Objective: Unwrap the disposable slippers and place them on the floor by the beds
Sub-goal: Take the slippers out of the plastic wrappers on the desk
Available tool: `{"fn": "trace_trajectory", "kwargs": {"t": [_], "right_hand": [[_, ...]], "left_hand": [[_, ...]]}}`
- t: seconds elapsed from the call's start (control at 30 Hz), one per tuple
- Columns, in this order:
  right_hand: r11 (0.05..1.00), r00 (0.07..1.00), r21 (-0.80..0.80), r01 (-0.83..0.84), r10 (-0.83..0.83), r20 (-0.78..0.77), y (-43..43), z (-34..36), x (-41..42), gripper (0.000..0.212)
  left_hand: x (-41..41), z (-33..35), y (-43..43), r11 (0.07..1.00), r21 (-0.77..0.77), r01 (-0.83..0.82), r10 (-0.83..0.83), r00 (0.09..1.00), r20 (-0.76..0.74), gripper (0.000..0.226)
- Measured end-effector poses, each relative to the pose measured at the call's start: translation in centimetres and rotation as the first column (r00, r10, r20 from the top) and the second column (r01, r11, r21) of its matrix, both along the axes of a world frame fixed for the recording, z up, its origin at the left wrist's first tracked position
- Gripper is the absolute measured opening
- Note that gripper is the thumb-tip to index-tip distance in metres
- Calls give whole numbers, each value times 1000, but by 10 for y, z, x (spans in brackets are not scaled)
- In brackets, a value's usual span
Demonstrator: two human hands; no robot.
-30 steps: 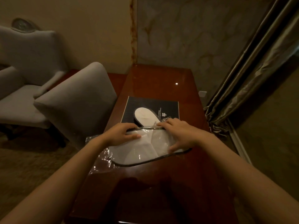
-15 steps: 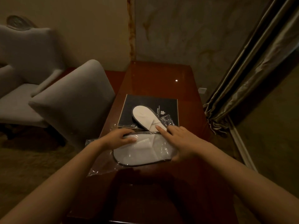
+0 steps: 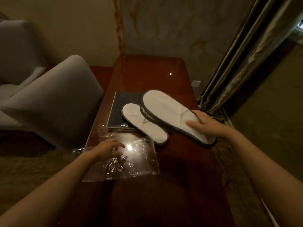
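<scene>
My right hand point(image 3: 207, 124) grips the toe end of a flat white slipper with dark trim point(image 3: 165, 110), lifted and tilted above the table. A second white slipper point(image 3: 144, 122) lies flat, partly on a dark folder point(image 3: 122, 112), unwrapped. My left hand point(image 3: 107, 149) rests on the empty clear plastic wrapper point(image 3: 136, 158) at the table's left edge, fingers spread and pressing it down.
The glossy red-brown wooden table point(image 3: 147, 74) runs away from me toward a marbled wall. A grey upholstered chair point(image 3: 54, 99) stands close on the left, another behind it. Heavy curtains point(image 3: 237, 66) hang at the right over carpeted floor.
My right hand has pulled the slipper out of the wrapper and raised it to the right. The wrapper now lies empty under my left hand.
</scene>
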State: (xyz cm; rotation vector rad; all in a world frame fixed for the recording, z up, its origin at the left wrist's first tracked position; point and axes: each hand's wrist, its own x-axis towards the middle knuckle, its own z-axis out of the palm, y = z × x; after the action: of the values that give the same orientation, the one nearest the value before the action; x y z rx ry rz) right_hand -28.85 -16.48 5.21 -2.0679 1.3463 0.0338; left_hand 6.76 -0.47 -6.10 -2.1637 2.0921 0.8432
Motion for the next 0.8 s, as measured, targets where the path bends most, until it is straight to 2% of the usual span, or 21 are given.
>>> {"fn": "trace_trajectory", "kwargs": {"t": [0.17, 0.23, 0.3, 0.37, 0.4, 0.47, 0.53, 0.57, 0.6, 0.67, 0.73, 0.8], "right_hand": [[990, 990, -21, 142, -141, 29, -15, -24, 31, 58], [981, 980, 26, 190, -192, 50, -18, -36, 44, 58], [964, 959, 97, 247, -258, 121, -21, -47, 54, 57], [928, 906, 179, 327, -362, 219, -22, -59, 60, 53], [902, 867, 219, 371, -421, 267, -23, -65, 62, 52], [845, 786, 291, 448, -527, 321, -25, -75, 65, 54], [801, 742, 340, 492, -590, 317, -28, -83, 64, 56], [786, 729, 359, 503, -609, 312, -29, -88, 63, 56], [775, 721, 378, 507, -621, 306, -30, -92, 62, 56], [756, 714, 408, 512, -639, 287, -31, -100, 61, 58], [740, 703, 421, 524, -655, 277, -31, -108, 61, 58], [726, 689, 434, 533, -671, 275, -30, -115, 60, 56]], "left_hand": [[-19, -7, -21, 986, 145, 85, -127, 942, 311, 74], [-27, 0, -31, 983, 163, 89, -144, 918, 370, 80], [-40, 9, -44, 997, 71, 1, -22, 957, 291, 73], [-57, 18, -58, 972, -42, -232, 232, 973, -3, 53], [-67, 21, -66, 925, -27, -378, 367, 911, -187, 44], [-87, 21, -80, 785, 152, -601, 595, 661, -458, 37], [-103, 14, -92, 629, 340, -700, 734, 388, -558, 41], [-110, 10, -98, 561, 388, -731, 769, 288, -570, 44], [-114, 7, -104, 499, 416, -761, 797, 213, -566, 50], [-121, 2, -115, 393, 404, -826, 842, 148, -519, 64], [-125, -2, -125, 297, 350, -888, 867, 97, -489, 68], [-128, -5, -133, 215, 377, -901, 864, -5, -504, 68]]}}
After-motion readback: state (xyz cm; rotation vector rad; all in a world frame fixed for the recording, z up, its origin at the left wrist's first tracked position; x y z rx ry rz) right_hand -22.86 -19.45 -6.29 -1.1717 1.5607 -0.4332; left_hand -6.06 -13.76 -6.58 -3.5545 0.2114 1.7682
